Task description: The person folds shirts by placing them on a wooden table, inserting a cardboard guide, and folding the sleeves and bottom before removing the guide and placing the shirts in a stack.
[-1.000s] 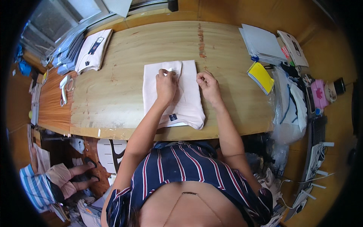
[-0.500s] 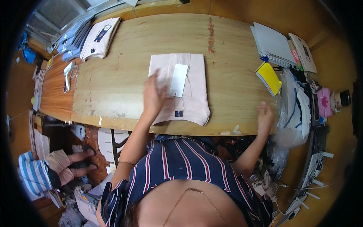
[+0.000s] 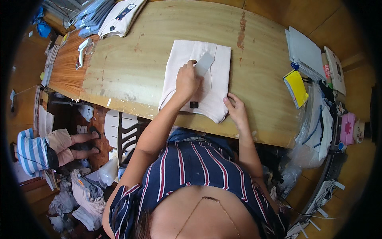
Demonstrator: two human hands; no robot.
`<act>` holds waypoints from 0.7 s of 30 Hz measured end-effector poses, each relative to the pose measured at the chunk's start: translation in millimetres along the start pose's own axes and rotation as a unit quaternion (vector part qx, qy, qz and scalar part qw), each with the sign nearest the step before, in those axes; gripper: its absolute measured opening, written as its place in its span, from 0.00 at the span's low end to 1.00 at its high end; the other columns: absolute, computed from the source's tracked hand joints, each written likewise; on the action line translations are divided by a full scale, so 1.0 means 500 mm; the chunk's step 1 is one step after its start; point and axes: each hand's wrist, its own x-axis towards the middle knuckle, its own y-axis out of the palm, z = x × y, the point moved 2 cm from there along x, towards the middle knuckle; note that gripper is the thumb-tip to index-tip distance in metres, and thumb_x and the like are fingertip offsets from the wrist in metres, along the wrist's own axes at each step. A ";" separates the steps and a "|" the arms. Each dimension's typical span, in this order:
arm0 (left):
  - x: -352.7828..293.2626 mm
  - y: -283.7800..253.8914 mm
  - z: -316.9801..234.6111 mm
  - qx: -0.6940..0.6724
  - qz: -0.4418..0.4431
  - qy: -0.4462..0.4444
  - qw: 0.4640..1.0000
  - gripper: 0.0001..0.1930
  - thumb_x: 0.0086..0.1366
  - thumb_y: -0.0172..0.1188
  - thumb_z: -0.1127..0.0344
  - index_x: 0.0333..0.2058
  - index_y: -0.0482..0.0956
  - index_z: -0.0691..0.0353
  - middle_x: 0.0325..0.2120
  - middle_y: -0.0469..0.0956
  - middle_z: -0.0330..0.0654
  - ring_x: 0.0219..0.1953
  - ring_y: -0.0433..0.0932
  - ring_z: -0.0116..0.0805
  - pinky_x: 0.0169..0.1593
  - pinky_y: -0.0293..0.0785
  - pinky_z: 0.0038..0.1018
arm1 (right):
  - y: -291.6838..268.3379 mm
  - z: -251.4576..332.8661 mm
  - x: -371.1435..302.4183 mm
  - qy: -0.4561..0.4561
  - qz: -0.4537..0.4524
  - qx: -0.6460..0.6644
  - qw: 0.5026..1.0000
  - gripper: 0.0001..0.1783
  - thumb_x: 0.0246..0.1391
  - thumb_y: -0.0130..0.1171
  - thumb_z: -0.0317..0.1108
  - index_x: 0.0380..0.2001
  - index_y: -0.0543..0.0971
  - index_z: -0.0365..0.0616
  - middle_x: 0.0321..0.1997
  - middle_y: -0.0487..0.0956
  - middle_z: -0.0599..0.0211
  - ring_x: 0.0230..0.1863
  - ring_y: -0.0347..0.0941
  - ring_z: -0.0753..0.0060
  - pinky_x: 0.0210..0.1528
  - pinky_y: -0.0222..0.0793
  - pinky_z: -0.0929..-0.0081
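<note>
Folded garment [image 3: 207, 85]: soft matt cloth, pale pink, small dark woven tag [image 3: 193, 104] at 6 o'clock edge. Card [image 3: 204, 63] on it: stiff, smooth, pale grey, looks like paperboard. Table [image 3: 135, 63]: bare wood, worn, scratched, dull sheen, reddish stain at 12 o'clock. Bags [image 3: 314, 131] at 3 o'clock: thin clear plastic, glossy, crinkled. Yellow pad [image 3: 296, 85]: paper, matt.

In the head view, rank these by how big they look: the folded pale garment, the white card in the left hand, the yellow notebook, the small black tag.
Largest to smallest as seen:
1. folded pale garment
2. yellow notebook
3. white card, held by the left hand
4. black tag
Notebook and card are fairly close, and the fisheye rim distorts the notebook.
</note>
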 end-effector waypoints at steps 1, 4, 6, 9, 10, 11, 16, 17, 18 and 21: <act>0.004 -0.003 0.012 -0.027 0.033 -0.018 0.999 0.21 0.45 0.61 0.67 0.37 0.67 0.72 0.26 0.71 0.55 0.28 0.71 0.50 0.32 0.67 0.33 | 0.001 0.000 -0.003 0.013 0.013 -0.002 1.000 0.24 0.48 0.53 0.39 0.44 0.67 0.32 0.29 0.76 0.55 0.30 0.71 0.76 0.33 0.65 0.81; 0.011 -0.022 0.032 -0.203 0.098 -0.123 0.966 0.16 0.52 0.56 0.69 0.37 0.67 0.72 0.24 0.73 0.49 0.23 0.72 0.37 0.25 0.67 0.26 | -0.001 0.007 -0.006 0.029 0.033 0.007 0.999 0.23 0.50 0.52 0.36 0.45 0.65 0.30 0.31 0.76 0.56 0.30 0.70 0.78 0.34 0.65 0.82; 0.006 -0.044 0.020 -0.442 0.121 -0.217 0.862 0.20 0.53 0.56 0.70 0.45 0.64 0.68 0.26 0.73 0.44 0.24 0.71 0.30 0.24 0.66 0.24 | 0.001 -0.014 -0.002 0.017 0.021 0.033 0.999 0.24 0.47 0.54 0.39 0.44 0.68 0.33 0.27 0.77 0.52 0.27 0.72 0.74 0.31 0.66 0.78; 0.000 -0.032 0.058 -0.696 0.173 -0.249 0.651 0.22 0.58 0.48 0.60 0.48 0.61 0.67 0.20 0.67 0.36 0.21 0.65 0.25 0.25 0.65 0.19 | 0.007 -0.016 -0.002 0.020 0.023 0.038 0.999 0.24 0.47 0.54 0.39 0.44 0.68 0.32 0.27 0.77 0.52 0.27 0.72 0.74 0.31 0.66 0.78; -0.003 -0.025 0.067 -0.759 0.188 -0.243 0.573 0.23 0.59 0.47 0.56 0.48 0.62 0.67 0.19 0.66 0.35 0.21 0.64 0.25 0.26 0.65 0.18 | 0.009 -0.019 -0.001 0.003 0.021 0.044 0.999 0.24 0.47 0.54 0.39 0.44 0.68 0.32 0.27 0.77 0.52 0.27 0.73 0.74 0.31 0.66 0.78; -0.005 -0.027 0.053 -0.781 0.213 -0.245 0.533 0.27 0.60 0.43 0.49 0.48 0.61 0.68 0.17 0.60 0.32 0.20 0.59 0.22 0.26 0.61 0.17 | 0.009 -0.022 0.002 -0.012 0.016 0.047 0.999 0.24 0.47 0.54 0.39 0.44 0.68 0.32 0.27 0.77 0.52 0.27 0.73 0.73 0.30 0.66 0.78; -0.014 -0.038 0.017 -0.627 0.196 -0.180 0.733 0.28 0.61 0.42 0.47 0.48 0.63 0.67 0.18 0.62 0.30 0.20 0.59 0.19 0.25 0.58 0.13 | 0.007 -0.009 -0.005 -0.004 0.018 0.038 0.999 0.24 0.47 0.54 0.39 0.44 0.67 0.32 0.26 0.77 0.52 0.27 0.73 0.73 0.30 0.67 0.78; -0.010 -0.046 0.006 -0.598 0.218 -0.178 0.750 0.26 0.61 0.42 0.48 0.49 0.63 0.65 0.19 0.64 0.30 0.21 0.60 0.19 0.26 0.57 0.12 | 0.006 -0.008 -0.006 0.000 0.020 0.034 0.999 0.24 0.47 0.54 0.39 0.44 0.67 0.32 0.26 0.77 0.52 0.27 0.73 0.73 0.30 0.67 0.78; -0.007 -0.051 -0.002 -0.569 0.239 -0.176 0.767 0.25 0.61 0.41 0.49 0.49 0.64 0.63 0.20 0.65 0.29 0.22 0.61 0.18 0.27 0.57 0.12 | 0.005 -0.006 -0.007 0.004 0.022 0.031 0.999 0.24 0.47 0.54 0.38 0.44 0.67 0.32 0.26 0.77 0.52 0.27 0.73 0.73 0.30 0.67 0.78; 0.023 0.001 0.078 -0.247 0.142 -0.129 0.950 0.31 0.55 0.47 0.42 0.49 0.63 0.61 0.43 0.64 0.48 0.46 0.62 0.40 0.46 0.60 0.32 | 0.013 0.006 -0.013 0.020 0.024 0.036 0.999 0.24 0.47 0.55 0.38 0.43 0.68 0.32 0.25 0.77 0.52 0.26 0.73 0.74 0.29 0.67 0.78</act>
